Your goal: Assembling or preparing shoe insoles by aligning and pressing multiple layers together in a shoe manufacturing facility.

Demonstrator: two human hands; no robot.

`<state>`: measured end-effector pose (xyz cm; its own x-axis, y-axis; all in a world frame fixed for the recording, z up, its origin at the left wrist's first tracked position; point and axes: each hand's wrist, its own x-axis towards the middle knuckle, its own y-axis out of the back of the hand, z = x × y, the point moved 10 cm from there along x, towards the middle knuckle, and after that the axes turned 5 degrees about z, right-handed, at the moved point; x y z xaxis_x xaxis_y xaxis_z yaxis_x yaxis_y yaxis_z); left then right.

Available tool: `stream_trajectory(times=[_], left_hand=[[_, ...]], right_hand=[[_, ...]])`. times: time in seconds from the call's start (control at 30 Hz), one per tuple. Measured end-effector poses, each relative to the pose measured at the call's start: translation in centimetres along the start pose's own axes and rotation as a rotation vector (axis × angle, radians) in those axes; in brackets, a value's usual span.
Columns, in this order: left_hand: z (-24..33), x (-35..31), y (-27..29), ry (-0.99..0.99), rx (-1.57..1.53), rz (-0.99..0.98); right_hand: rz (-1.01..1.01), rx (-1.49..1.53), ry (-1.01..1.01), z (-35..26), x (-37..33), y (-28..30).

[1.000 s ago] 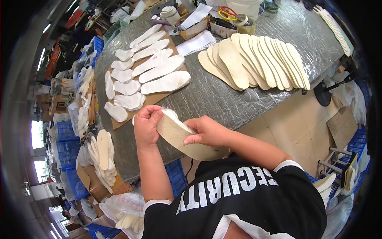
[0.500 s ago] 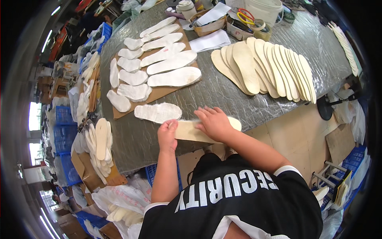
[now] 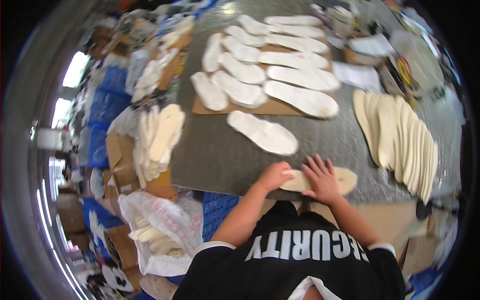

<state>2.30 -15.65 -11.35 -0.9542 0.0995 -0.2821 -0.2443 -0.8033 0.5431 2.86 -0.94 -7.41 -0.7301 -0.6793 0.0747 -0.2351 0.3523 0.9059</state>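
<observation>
A cream insole [image 3: 347, 183] lies near the table's front edge, under both hands. Its left end is pinched by my left hand [image 3: 273, 176], fingers closed round it. My right hand [image 3: 322, 181] rests flat across its middle, fingers spread, covering part of the surface. Just beyond them, a single white fleecy insole [image 3: 263, 133] lies at a slant on the table. Farther back, several white insole pieces [image 3: 302, 77], short and long, are laid out in rows on a brown cardboard sheet [image 3: 220, 116]. To the right, a fanned row of cream insoles [image 3: 395, 135] overlaps on the tabletop.
The grey, film-covered table [image 3: 210, 160] has papers [image 3: 357, 76], a box of tools [image 3: 372, 50] and a translucent bucket [image 3: 417, 60] at the back right. At left are stacked insoles [image 3: 162, 135], a plastic bag [image 3: 150, 220] with pale pieces inside and a blue crate [image 3: 218, 212].
The view has swung left, so the table's contents appear shifted right. Both hands stay on the cream insole, and the right hand now lies flatter with its fingers more spread.
</observation>
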Motion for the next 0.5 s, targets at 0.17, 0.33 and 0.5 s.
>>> stream_trajectory(times=[0.17, 0.33, 0.5], left_hand=[[4.1, -4.4, 10.1, -0.097, -0.147, 0.254], [5.5, -16.8, 33.5, -0.302, 0.178, 1.091], [-0.3, -24.3, 46.3, -0.264, 0.704, 1.511]], right_hand=[[0.524, 0.253, -0.211, 4.8, -3.1, 5.9], [0.530, 0.109, -0.199, 5.5, -1.4, 6.3], [0.335, 0.329, -0.524, 4.8, 5.2, 1.8]])
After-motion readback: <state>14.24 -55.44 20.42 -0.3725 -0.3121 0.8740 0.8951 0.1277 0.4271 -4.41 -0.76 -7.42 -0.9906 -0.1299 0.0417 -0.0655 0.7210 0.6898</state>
